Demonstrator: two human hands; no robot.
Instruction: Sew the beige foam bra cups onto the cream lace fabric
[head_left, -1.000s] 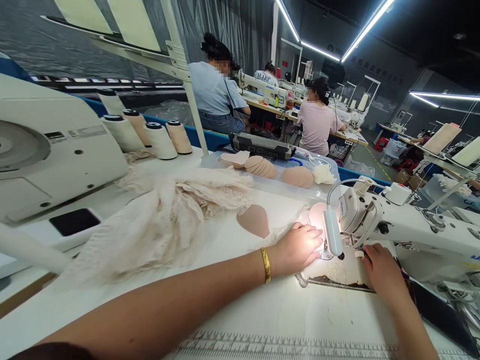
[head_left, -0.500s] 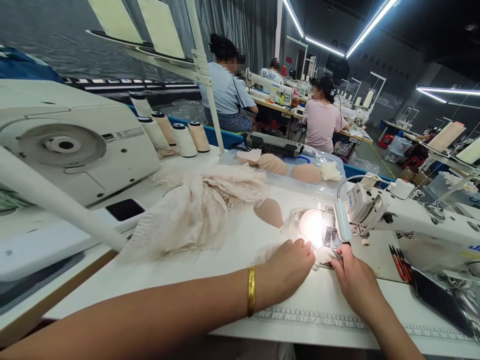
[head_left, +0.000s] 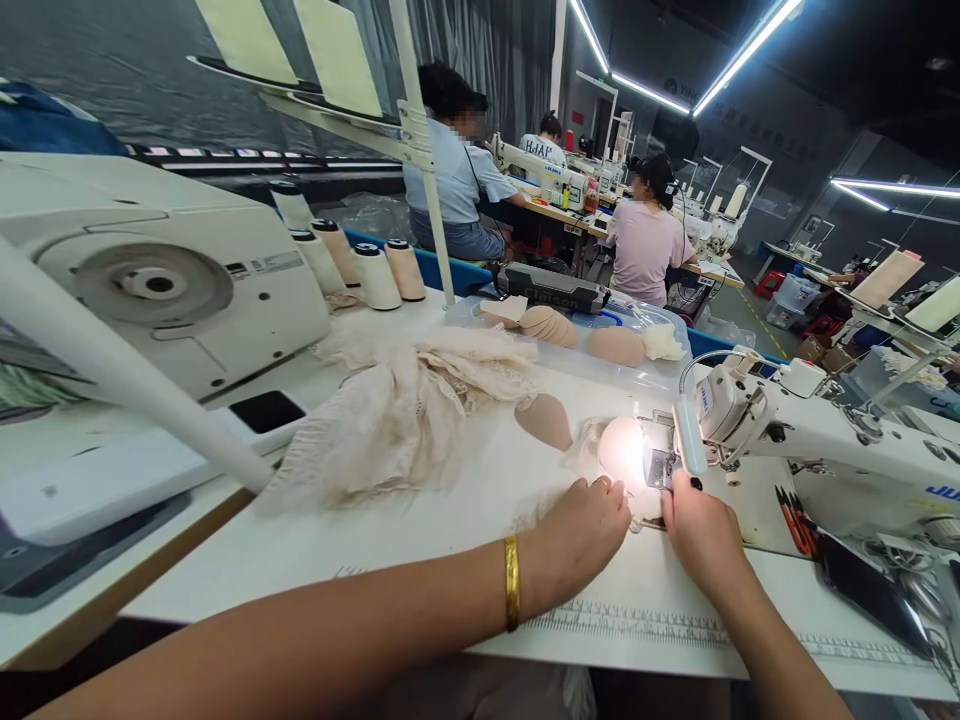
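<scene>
A pale, rounded cup-shaped piece [head_left: 619,446] with thin sheer fabric around it lies at the sewing machine's [head_left: 739,405] needle area, partly washed out by the lamp [head_left: 688,436]. My left hand [head_left: 579,532], a gold bangle at its wrist, is closed with its fingertips pinching the pale fabric [head_left: 643,506] at the near side of the cup. My right hand [head_left: 701,525] is closed beside the presser foot, just under the lamp. Whatever its fingertips hold is hidden. Another beige cup pad [head_left: 544,421] lies flat to the left.
Sheer cream lace fabric [head_left: 397,415] is heaped at the left. Behind it stand thread cones [head_left: 376,277] and a clear tray [head_left: 480,312] of beige pads. Red-handled snips [head_left: 796,522] and a phone [head_left: 870,595] lie at the right. Co-workers sit further back.
My right hand has moved up and slightly away, closer to the presser foot; the grey tool tip seen in its fingers before no longer shows. My left hand stays on the fabric. The view shifted slightly.
</scene>
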